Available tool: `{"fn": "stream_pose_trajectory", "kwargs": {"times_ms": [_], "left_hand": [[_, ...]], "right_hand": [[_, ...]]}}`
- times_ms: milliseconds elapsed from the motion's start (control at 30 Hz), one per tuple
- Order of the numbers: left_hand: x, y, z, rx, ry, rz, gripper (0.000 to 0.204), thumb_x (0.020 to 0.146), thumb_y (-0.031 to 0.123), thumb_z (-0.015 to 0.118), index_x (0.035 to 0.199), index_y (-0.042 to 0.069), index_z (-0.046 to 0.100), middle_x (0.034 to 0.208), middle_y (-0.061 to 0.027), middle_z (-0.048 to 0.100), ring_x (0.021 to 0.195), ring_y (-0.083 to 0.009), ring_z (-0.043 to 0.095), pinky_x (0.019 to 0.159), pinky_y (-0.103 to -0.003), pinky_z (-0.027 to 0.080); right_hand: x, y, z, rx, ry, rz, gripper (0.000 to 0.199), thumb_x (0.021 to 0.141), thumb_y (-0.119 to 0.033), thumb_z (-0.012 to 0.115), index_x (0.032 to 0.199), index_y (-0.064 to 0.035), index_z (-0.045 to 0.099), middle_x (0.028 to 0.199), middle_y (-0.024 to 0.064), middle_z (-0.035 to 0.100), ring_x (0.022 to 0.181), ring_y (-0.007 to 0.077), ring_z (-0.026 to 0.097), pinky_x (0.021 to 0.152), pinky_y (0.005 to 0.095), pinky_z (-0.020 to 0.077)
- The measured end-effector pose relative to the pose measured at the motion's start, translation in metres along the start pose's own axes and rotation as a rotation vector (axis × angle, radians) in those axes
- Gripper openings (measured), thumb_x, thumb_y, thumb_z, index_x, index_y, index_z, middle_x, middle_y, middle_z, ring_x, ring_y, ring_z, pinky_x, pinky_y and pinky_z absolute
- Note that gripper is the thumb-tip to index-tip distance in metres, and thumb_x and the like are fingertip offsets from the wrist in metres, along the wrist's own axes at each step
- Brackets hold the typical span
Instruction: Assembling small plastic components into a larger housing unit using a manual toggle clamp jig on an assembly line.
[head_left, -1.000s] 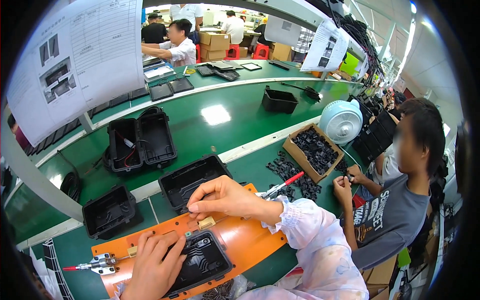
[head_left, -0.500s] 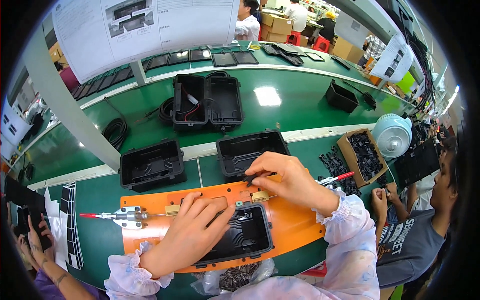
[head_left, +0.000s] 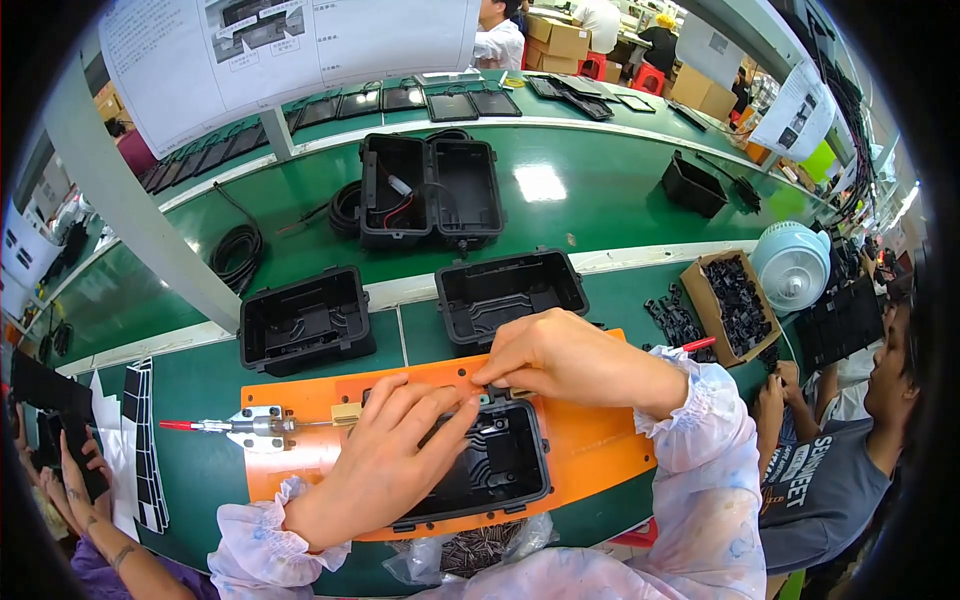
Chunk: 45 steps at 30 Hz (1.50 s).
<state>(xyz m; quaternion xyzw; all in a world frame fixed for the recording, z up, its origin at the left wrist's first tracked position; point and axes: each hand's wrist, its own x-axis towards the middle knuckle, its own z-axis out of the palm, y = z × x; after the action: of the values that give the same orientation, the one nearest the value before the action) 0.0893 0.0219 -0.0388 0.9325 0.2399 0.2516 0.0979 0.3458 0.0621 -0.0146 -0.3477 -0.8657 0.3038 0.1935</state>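
Observation:
A black plastic box (head_left: 490, 465) lies with its open side up on an orange fixture board (head_left: 590, 430) in front of me. My left hand (head_left: 400, 440) rests over the box's left part, its fingers stretched out and nothing visible in them. At the far rim, my right hand (head_left: 540, 360) is closed in a pinch on a small black plastic clip (head_left: 517, 393), mostly hidden by the fingers. On the board's left side a toggle clamp (head_left: 262, 426) with a red handle points toward a tan block (head_left: 345, 413). My right forearm partly covers another red handle (head_left: 699, 344).
Two open black boxes (head_left: 305, 330) (head_left: 515, 295) stand behind the board. A carton (head_left: 722, 300) of black clips and a fan (head_left: 792, 265) are at right. A bag of screws (head_left: 470, 553) lies near me. Co-workers sit on both sides; a two-part box (head_left: 430, 190) stands farther back.
My right hand has moved down and toward me, bringing the clip from above the board to the box's far rim. My left hand has hardly moved.

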Motion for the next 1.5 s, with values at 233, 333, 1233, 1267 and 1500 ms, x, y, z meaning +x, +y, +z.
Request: {"fn": "stream_pose_trajectory", "kwargs": {"times_ms": [233, 333, 1233, 1267, 1500], "left_hand": [[0.009, -0.003, 0.011, 0.057, 0.015, 0.101, 0.042, 0.081, 0.005, 0.069, 0.121, -0.008, 0.064, 0.123, -0.0151, 0.060, 0.116, -0.0307, 0.057, 0.101, -0.051, 0.046], [0.008, -0.006, 0.013, 0.049, 0.009, 0.103, 0.042, 0.082, 0.005, 0.069, 0.122, -0.007, 0.064, 0.123, -0.0156, 0.060, 0.117, -0.0310, 0.058, 0.102, -0.051, 0.046], [0.020, 0.004, 0.015, 0.503, -0.110, 0.298, 0.043, 0.086, 0.022, 0.069, 0.120, -0.004, 0.068, 0.119, -0.0134, 0.064, 0.121, -0.0261, 0.057, 0.115, -0.059, 0.036], [0.022, 0.003, 0.014, 0.416, -0.117, 0.284, 0.044, 0.087, 0.024, 0.069, 0.120, -0.006, 0.068, 0.118, -0.0142, 0.064, 0.120, -0.0264, 0.058, 0.115, -0.061, 0.035], [0.018, -0.029, 0.013, -0.210, -0.116, 0.040, 0.053, 0.085, 0.025, 0.083, 0.133, 0.011, 0.065, 0.124, -0.0049, 0.066, 0.118, -0.0233, 0.063, 0.113, -0.059, 0.033]], "right_hand": [[0.011, -0.006, -0.012, 0.157, -0.107, 0.331, 0.012, 0.082, -0.006, 0.077, 0.091, 0.0018, 0.076, 0.090, 0.0160, 0.073, 0.082, 0.0265, 0.072, 0.072, 0.0360, 0.0562], [0.010, 0.002, -0.006, 0.121, -0.057, 0.150, 0.013, 0.085, -0.003, 0.078, 0.096, 0.0031, 0.075, 0.092, 0.0088, 0.065, 0.076, 0.0178, 0.068, 0.069, 0.0293, 0.0554], [-0.213, 0.060, -0.025, -0.559, 1.290, 0.578, 0.025, 0.101, -0.011, 0.066, 0.123, -0.0002, 0.067, 0.109, 0.0062, 0.067, 0.090, 0.0127, 0.064, 0.077, 0.0254, 0.0518], [-0.230, 0.075, -0.021, -0.767, 1.281, 0.687, 0.029, 0.102, -0.014, 0.065, 0.128, -0.0007, 0.065, 0.112, 0.0066, 0.066, 0.091, 0.0130, 0.064, 0.078, 0.0252, 0.0520], [-0.242, 0.106, 0.009, 0.733, 1.345, 0.557, 0.052, 0.109, -0.041, 0.050, 0.140, -0.0002, 0.052, 0.118, 0.0138, 0.067, 0.100, 0.0189, 0.070, 0.084, 0.0301, 0.0580]]}}
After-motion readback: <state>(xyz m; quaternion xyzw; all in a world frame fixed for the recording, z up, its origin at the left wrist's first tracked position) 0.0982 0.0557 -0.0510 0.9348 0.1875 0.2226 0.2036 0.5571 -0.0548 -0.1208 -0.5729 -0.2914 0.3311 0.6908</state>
